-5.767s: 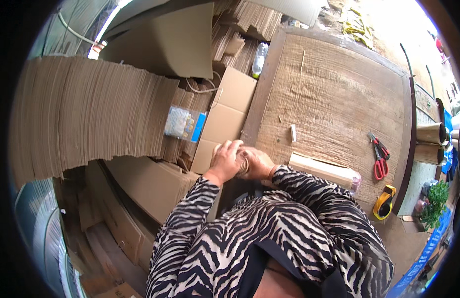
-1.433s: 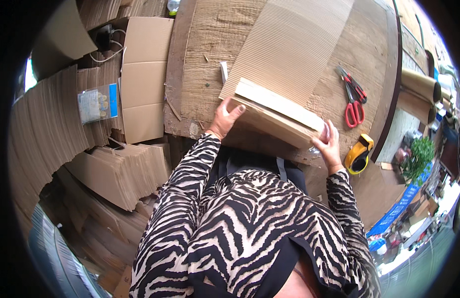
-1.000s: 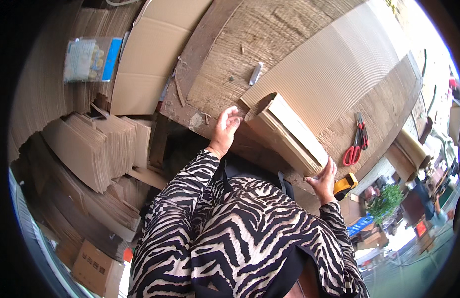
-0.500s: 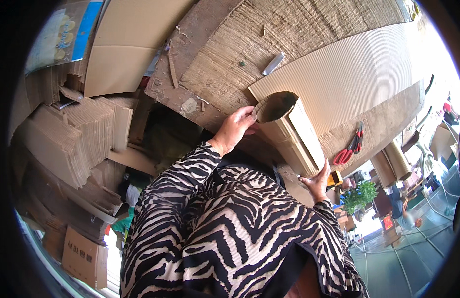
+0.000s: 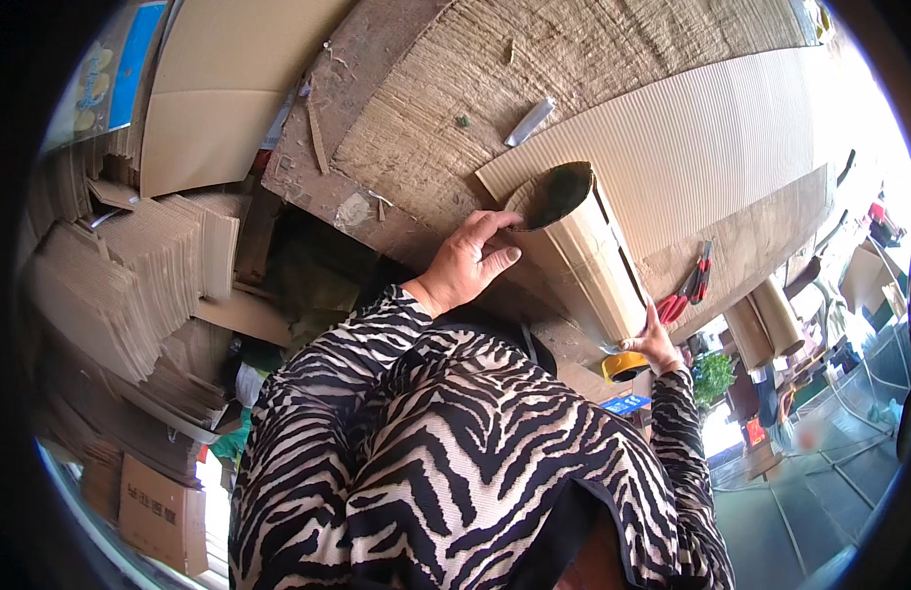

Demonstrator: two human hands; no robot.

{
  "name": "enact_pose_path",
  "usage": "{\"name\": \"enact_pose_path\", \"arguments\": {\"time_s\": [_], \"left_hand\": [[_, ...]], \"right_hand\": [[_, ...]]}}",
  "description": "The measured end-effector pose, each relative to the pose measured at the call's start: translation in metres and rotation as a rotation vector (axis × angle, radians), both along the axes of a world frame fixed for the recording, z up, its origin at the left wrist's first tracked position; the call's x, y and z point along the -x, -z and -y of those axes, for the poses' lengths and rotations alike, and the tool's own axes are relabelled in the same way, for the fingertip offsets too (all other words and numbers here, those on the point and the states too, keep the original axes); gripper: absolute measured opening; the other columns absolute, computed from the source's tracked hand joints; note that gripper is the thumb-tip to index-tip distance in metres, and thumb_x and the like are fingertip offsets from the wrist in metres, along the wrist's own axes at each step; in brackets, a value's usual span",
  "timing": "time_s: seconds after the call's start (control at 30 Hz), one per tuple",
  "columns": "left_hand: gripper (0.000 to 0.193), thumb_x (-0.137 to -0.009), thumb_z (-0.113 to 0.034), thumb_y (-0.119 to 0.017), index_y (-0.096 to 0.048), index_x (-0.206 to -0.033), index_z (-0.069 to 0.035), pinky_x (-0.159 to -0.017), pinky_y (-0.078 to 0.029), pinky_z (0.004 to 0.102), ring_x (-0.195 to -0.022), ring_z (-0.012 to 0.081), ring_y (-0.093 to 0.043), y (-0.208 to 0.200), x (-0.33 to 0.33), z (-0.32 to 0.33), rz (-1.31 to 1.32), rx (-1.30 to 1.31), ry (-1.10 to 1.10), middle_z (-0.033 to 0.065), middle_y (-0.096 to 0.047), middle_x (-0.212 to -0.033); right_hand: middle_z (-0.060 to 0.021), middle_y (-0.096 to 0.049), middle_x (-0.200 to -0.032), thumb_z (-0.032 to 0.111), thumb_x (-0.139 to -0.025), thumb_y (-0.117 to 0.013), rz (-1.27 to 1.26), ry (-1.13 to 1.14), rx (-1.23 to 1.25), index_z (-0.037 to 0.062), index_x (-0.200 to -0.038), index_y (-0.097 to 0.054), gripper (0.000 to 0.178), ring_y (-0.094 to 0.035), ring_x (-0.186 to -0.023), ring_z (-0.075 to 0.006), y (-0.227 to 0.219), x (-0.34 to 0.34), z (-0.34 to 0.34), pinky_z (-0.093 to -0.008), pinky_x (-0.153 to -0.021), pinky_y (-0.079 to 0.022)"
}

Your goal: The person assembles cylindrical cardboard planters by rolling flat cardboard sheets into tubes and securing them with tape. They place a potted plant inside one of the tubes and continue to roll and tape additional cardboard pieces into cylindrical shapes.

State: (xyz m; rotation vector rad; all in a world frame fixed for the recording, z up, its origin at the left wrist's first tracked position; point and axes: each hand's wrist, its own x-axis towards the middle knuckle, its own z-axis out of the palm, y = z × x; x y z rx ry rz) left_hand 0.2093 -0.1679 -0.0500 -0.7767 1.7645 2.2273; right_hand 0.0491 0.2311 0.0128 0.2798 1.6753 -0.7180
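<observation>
A rolled tube of brown cardboard (image 5: pixel 583 265) tilts across the near edge of the workbench, its hollow end facing up and left. At that end is my left hand (image 5: pixel 467 262), fingertips against the rim and thumb standing away from it. My right hand (image 5: pixel 656 344) grips the tube's lower right end, thumb on the near side; part of its fingers is hidden behind the tube. Beneath and beyond the tube lies a ribbed cardboard sheet (image 5: pixel 691 138). Red-handled scissors (image 5: pixel 675 305) rest to the right of the tube.
A clear, shiny strip (image 5: pixel 530 121) lies on the worn workbench (image 5: pixel 416 128). Cardboard stacks (image 5: pixel 141 280) crowd the left. A yellow round object (image 5: pixel 624 367) sits below my right hand. Brown rolls (image 5: pixel 770 320) and a green plant (image 5: pixel 712 379) stand at the right.
My left thumb has lifted off the tube's rim and the hand has loosened. My right hand stays at the far end. The view has shifted slightly, and a blue item shows below the tube.
</observation>
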Motion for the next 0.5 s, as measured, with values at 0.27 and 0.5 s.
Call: {"name": "enact_pose_path", "arguments": {"time_s": [0.27,0.5], "left_hand": [[0.030,-0.091,-0.019,-0.071,-0.062,-0.116,-0.004,-0.082,-0.054,0.0319,-0.097,0.0198,-0.066,-0.001,0.004,0.000,-0.048,0.227,-0.075,0.0099,-0.065,-0.110],[0.028,-0.087,-0.014,-0.074,-0.062,-0.110,-0.005,-0.073,-0.055,0.0349,-0.086,0.0274,-0.069,-0.013,0.005,0.027,0.005,0.308,-0.158,0.0121,-0.068,-0.097]], "right_hand": [[-0.0099,-0.049,-0.141,0.031,-0.045,-0.100,-0.076,0.030,0.048,0.0074,-0.155,-0.021,0.137,-0.053,-0.119,-0.0189,-0.007,-0.015,0.014,-0.0313,-0.092,-0.050],[-0.0062,-0.053,-0.134,0.027,-0.051,-0.099,-0.073,0.038,0.040,0.0071,-0.155,-0.022,0.131,-0.056,-0.092,-0.0112,-0.001,-0.043,0.036,-0.0228,-0.071,-0.050]]}}
